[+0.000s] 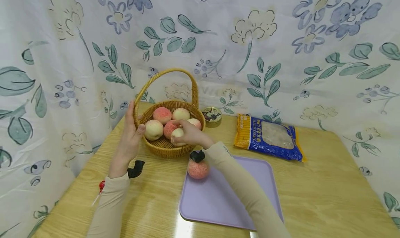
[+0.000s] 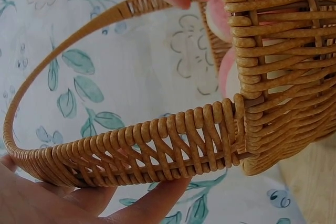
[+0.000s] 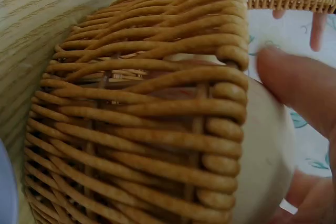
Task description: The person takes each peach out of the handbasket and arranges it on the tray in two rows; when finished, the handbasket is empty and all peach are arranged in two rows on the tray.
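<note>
A brown wicker basket (image 1: pixel 168 152) with a tall arched handle (image 2: pixel 157 145) holds several peaches, pale cream and pinkish red. My left hand (image 1: pixel 127 142) rests against the left side of the handle, its fingers extended along the outside. Inside the basket's front right part, my right hand (image 1: pixel 193 133) grips a pale peach (image 1: pixel 177 133). In the right wrist view, the thumb (image 3: pixel 299 82) presses that peach just over the rim; the rest of the grip is partly hidden. A pinkish-red peach (image 1: pixel 198 170) lies on the lilac tray (image 1: pixel 218 206), near its upper left corner.
A round tin (image 1: pixel 212 115) stands right of the basket against the floral cloth. Farther right lies a blue and yellow pasta bag (image 1: pixel 270 137). A red lollipop (image 1: pixel 101 186) is beside my left sleeve. My right forearm crosses above the tray.
</note>
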A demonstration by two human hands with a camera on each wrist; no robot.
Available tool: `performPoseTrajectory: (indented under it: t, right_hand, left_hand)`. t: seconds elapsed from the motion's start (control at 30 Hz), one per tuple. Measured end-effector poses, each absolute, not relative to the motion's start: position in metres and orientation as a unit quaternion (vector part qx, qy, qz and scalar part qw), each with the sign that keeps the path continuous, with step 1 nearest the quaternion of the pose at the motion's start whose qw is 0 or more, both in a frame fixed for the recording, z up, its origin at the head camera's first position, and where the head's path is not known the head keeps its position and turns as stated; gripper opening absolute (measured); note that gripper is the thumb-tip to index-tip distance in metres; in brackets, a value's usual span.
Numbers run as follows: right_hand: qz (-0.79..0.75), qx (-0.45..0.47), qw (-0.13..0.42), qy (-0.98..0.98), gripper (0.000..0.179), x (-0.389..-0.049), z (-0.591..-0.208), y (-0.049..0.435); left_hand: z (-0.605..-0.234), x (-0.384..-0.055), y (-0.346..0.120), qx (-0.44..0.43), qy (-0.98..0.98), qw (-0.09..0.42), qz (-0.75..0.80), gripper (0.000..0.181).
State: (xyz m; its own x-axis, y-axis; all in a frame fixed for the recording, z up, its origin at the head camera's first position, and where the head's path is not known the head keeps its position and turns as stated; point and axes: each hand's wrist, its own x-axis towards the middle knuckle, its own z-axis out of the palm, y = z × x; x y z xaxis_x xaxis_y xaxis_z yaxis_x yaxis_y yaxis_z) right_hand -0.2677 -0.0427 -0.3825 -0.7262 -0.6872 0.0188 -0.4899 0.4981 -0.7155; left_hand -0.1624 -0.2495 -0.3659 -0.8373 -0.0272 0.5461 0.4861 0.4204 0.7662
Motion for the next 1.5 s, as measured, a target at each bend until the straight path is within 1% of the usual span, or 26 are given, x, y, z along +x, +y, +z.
performPoseTrajectory:
  t: [0.13, 0.37, 0.53, 0.7, 0.87, 1.0, 1.1, 1.17, 1.3, 1.43, 1.5]
  right_hand:
    - [-0.382, -0.353, 0.131, 0.844, 0.068, -0.268, -0.385, -0.040]
    - [-0.469, -0.303, 0.096, 0.824, 0.060, -0.266, -0.375, -0.019]
    - [-0.526, -0.297, 0.076, 0.793, 0.059, -0.262, -0.361, 0.014]
    - [-0.540, -0.271, 0.062, 0.794, 0.060, -0.252, -0.363, 0.058]
    - [-0.528, -0.242, 0.068, 0.811, 0.065, -0.235, -0.385, 0.101]
    - [-0.514, -0.230, 0.084, 0.822, 0.068, -0.219, -0.405, 0.123]
    - [-0.507, -0.224, 0.106, 0.826, 0.065, -0.212, -0.420, 0.129]
    - [-0.504, -0.224, 0.122, 0.825, 0.061, -0.209, -0.429, 0.131]
    - [-0.505, -0.221, 0.155, 0.820, 0.053, -0.204, -0.437, 0.130]
    - [-0.504, -0.224, 0.159, 0.819, 0.054, -0.204, -0.438, 0.127]
    - [-0.509, -0.227, 0.146, 0.818, 0.056, -0.205, -0.439, 0.125]
  left_hand:
    - [-0.367, -0.164, -0.246, -0.149, -0.802, 0.257, -0.518, 0.090]
    - [-0.366, -0.163, -0.245, -0.151, -0.799, 0.244, -0.528, 0.090]
    - [-0.365, -0.163, -0.246, -0.145, -0.798, 0.244, -0.532, 0.090]
    - [-0.365, -0.163, -0.246, -0.144, -0.798, 0.245, -0.532, 0.084]
    - [-0.365, -0.163, -0.245, -0.143, -0.798, 0.244, -0.532, 0.085]
    - [-0.365, -0.163, -0.245, -0.143, -0.796, 0.247, -0.534, 0.085]
    - [-0.365, -0.162, -0.245, -0.141, -0.795, 0.243, -0.538, 0.086]
    - [-0.365, -0.162, -0.245, -0.141, -0.794, 0.240, -0.540, 0.085]
    - [-0.366, -0.162, -0.244, -0.139, -0.795, 0.240, -0.540, 0.083]
    - [-0.366, -0.164, -0.245, -0.136, -0.796, 0.243, -0.537, 0.081]
    - [-0.366, -0.164, -0.244, -0.136, -0.797, 0.241, -0.537, 0.080]
